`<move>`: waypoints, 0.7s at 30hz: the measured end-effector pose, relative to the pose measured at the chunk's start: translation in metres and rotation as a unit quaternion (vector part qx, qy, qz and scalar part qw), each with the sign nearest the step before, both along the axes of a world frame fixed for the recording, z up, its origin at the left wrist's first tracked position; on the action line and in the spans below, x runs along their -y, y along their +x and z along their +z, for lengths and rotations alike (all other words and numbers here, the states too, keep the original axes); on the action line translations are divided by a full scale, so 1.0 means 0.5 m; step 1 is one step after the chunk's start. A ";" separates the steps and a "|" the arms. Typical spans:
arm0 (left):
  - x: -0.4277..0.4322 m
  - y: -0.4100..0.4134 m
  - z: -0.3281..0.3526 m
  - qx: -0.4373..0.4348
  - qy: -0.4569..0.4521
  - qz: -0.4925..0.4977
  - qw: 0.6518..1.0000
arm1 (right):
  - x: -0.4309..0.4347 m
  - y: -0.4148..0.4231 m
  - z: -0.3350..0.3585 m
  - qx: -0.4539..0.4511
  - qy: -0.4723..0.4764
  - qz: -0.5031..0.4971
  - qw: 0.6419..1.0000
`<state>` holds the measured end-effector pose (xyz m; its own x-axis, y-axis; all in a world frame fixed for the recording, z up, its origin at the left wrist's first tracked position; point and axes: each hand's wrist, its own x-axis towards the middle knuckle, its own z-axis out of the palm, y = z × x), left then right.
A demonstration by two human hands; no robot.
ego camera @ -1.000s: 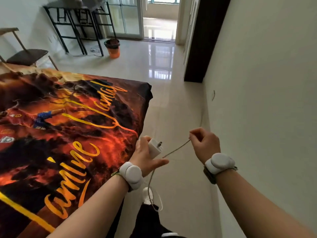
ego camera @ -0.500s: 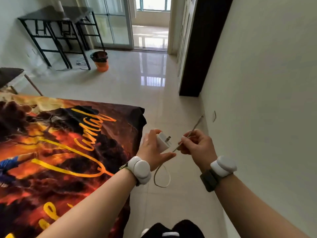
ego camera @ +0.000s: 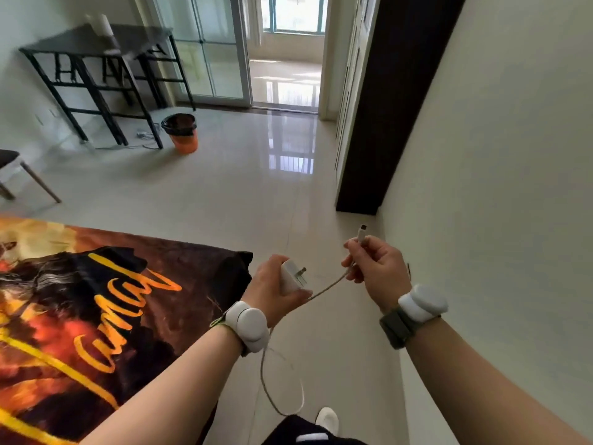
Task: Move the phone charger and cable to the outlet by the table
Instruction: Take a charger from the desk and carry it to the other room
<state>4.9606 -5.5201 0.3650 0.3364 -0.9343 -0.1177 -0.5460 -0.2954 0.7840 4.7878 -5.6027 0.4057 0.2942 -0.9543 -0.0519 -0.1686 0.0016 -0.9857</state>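
Charger (ego camera: 290, 277) is clamped in my left hand (ego camera: 272, 290), fingers wrapped round its white body, with its two prongs bare and pointing away from the table (ego camera: 96, 49), toward my right hand (ego camera: 375, 268). That hand is closed on the cable (ego camera: 327, 289) near its free end, and the small plug sticks up out of my fist. Between my hands the cable runs as one slack line, its long axis slanting away from the table side, and below my left wrist it drops in a loose loop toward my feet. Both things are well apart from the table, which stands far across the floor from me. My left hand, the one with the charger, is on the side nearer the table. I judge the carry comes first: walk to the table with the loop kept off the floor, then turn the prongs round to face the socket. The outlet (ego camera: 143, 134), if that pale strip on the floor under the table is it, lies between the table legs with a thin wire trailing beside it; it is too small for me to be sure. Just beside the table's near leg stands the bucket (ego camera: 181, 133), orange with a dark liner folded over its rim, and what is in it I cannot tell. The blanket (ego camera: 96, 300) lies on the near side of the table, just beside my left arm.
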 end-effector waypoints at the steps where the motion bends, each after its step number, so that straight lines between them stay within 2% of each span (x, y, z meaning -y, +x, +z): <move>1: 0.016 0.007 0.007 -0.007 -0.004 0.013 1.000 | 0.020 0.003 0.000 -0.016 -0.015 0.006 1.000; 4: 0.105 0.059 0.007 -0.034 -0.008 0.078 0.996 | 0.136 0.033 -0.011 -0.047 -0.033 0.028 0.998; 11: 0.278 0.227 0.002 -0.038 0.003 0.187 0.982 | 0.368 0.165 -0.043 -0.085 -0.051 0.076 0.992; 16: 0.443 0.384 -0.012 -0.092 -0.007 0.206 0.974 | 0.549 0.316 -0.038 -0.086 -0.049 0.107 0.989; 21: 0.592 0.526 -0.001 -0.098 -0.033 0.200 0.974 | 0.702 0.465 -0.027 -0.087 -0.042 0.126 0.987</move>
